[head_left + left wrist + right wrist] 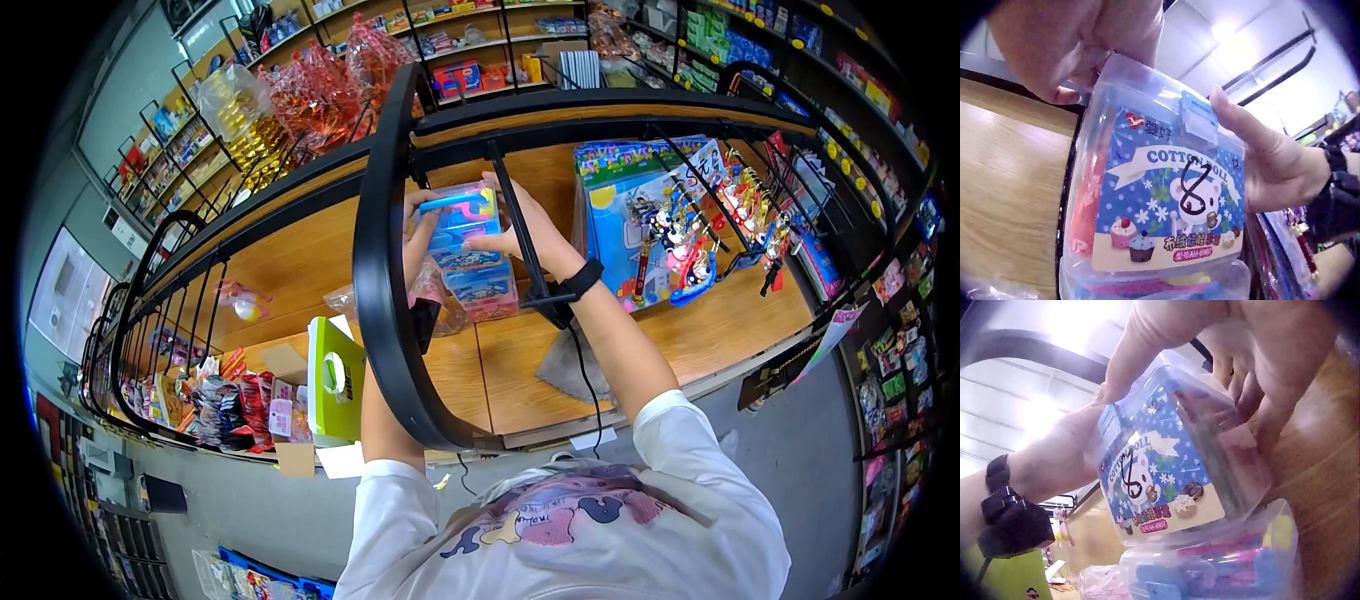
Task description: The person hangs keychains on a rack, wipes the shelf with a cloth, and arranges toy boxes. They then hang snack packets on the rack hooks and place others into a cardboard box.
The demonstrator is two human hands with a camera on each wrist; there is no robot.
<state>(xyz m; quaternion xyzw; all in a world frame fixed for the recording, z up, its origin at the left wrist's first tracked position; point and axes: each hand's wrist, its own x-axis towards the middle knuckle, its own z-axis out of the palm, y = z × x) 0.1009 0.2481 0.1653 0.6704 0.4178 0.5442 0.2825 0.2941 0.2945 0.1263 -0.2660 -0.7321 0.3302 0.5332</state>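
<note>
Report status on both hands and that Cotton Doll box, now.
Left hand and right hand both holding Cotton Doll box. Box above another plastic box. Black bar crosses in front of right hand, head view.

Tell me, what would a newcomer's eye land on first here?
Probably the clear plastic COTTON DOLL box, marked with a black 8 and held over the wooden shelf between the left hand and right hand. Next, likely the shiny red-wrapped bundles at the head view's upper left. The lime-green package beside the left forearm also stands out.
</note>
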